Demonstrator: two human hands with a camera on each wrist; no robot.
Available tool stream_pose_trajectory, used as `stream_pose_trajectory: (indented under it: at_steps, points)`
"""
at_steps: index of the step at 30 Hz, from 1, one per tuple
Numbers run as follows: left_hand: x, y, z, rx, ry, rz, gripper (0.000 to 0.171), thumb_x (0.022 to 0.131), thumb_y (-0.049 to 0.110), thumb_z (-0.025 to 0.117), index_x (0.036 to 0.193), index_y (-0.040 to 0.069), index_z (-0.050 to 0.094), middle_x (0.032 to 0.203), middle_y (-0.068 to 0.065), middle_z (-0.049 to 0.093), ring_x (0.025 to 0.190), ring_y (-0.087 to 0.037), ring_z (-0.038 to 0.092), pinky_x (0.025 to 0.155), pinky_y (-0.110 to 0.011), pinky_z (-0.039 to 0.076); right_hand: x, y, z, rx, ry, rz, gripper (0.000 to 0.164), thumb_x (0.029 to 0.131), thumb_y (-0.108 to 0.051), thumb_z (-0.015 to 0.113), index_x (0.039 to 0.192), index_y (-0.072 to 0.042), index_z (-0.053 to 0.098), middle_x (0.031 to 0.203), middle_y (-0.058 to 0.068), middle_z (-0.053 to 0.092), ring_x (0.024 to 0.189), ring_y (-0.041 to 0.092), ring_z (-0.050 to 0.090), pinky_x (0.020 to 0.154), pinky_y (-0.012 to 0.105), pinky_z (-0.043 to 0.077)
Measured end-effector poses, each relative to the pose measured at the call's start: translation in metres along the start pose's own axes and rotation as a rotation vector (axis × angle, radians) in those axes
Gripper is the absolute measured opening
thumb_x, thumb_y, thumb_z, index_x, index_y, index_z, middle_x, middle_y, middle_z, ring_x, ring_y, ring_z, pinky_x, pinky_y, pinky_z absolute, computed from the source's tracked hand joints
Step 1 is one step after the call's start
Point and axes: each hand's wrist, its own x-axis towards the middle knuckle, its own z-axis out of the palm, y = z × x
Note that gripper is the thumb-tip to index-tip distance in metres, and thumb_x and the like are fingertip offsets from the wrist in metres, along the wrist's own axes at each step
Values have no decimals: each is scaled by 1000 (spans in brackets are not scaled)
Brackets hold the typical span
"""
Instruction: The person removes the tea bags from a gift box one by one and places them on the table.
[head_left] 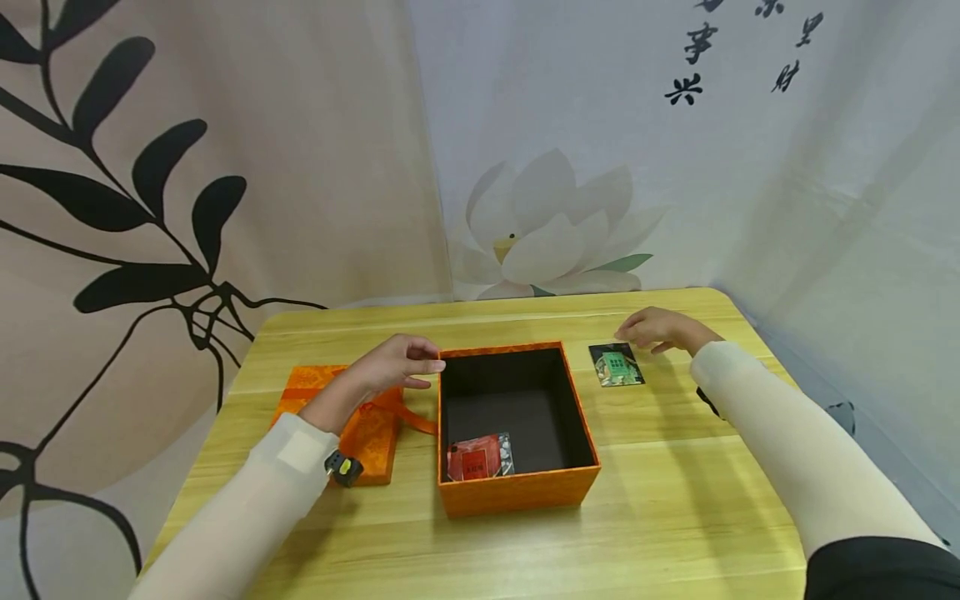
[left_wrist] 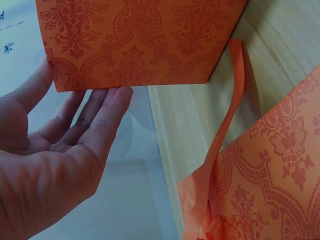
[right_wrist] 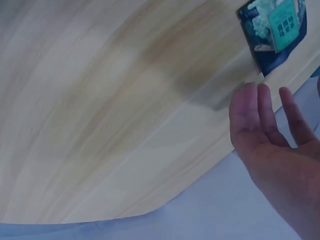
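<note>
In the head view an orange box (head_left: 517, 493) with a dark lining stands mid-table, its top uncovered. My left hand (head_left: 397, 360) holds its far left corner, thumb at the rim. The left wrist view has this hand (left_wrist: 65, 135) with the fingers reaching around the corner of the patterned wall (left_wrist: 135, 40). Inside the box lies a red square packet (head_left: 476, 457). To the right, a dark packet with a green label (head_left: 617, 365) lies flat on the table. My right hand (head_left: 656, 329) hovers by its far edge, fingers loosely extended and holding nothing.
Left of the box is an orange patterned lid (head_left: 375, 450) with an orange ribbon (head_left: 408, 414), partly hidden under my left arm. A wooden table (head_left: 675, 500) carries everything. Behind it hangs a printed curtain (head_left: 337, 167).
</note>
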Motion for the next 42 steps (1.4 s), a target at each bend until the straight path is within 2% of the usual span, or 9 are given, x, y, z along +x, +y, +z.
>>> stream_pose_trajectory:
  at_steps: [8,16,22,28,33,38,42]
  points:
    - [1,0,0,3,-1,-1,42,102,15,66,135,-8,52,128,-21,57,120,-36,61,107,-57,49,-12,-1,-7,1,-32,-22,73,111,-42,44,159,8,21,160,34,28,146,53,32,116,67,34]
    - [0,1,-1,-15,6,-12,37,102,12,66,132,-7,54,124,-20,58,123,-41,59,107,-57,49,-19,-3,-10,12,-28,-34,97,105,-66,38,163,4,5,165,33,15,150,55,19,117,72,28]
    - [0,1,-1,-11,5,-6,38,102,12,66,133,-7,54,125,-20,58,122,-40,59,106,-57,49,-23,-9,-13,127,-91,-86,91,106,-65,34,165,-2,5,168,28,12,153,52,11,120,70,21]
    - [1,0,-1,-6,-3,-1,42,102,14,66,135,-8,52,128,-21,56,121,-35,60,106,-56,50,-35,-28,-15,290,-156,-142,86,106,-66,29,165,-6,11,170,22,12,156,46,12,124,64,19]
    - [0,0,-1,-8,-8,3,41,103,14,66,135,-9,52,126,-20,56,121,-36,60,107,-56,49,-45,-49,-16,398,-217,-205,88,106,-67,21,164,-3,13,169,22,16,155,43,17,125,59,21]
    - [-1,1,-1,-7,-9,5,42,103,14,66,135,-9,52,127,-20,57,121,-36,60,107,-56,49,-54,-72,-17,468,-275,-269,96,102,-72,16,163,2,17,168,24,19,154,45,18,126,53,24]
    - [-1,2,-1,-8,-11,2,44,103,14,65,137,-9,51,129,-22,56,123,-37,59,108,-58,47,-61,-89,-13,487,-327,-321,98,101,-72,14,161,5,19,167,26,19,154,46,18,126,53,24]
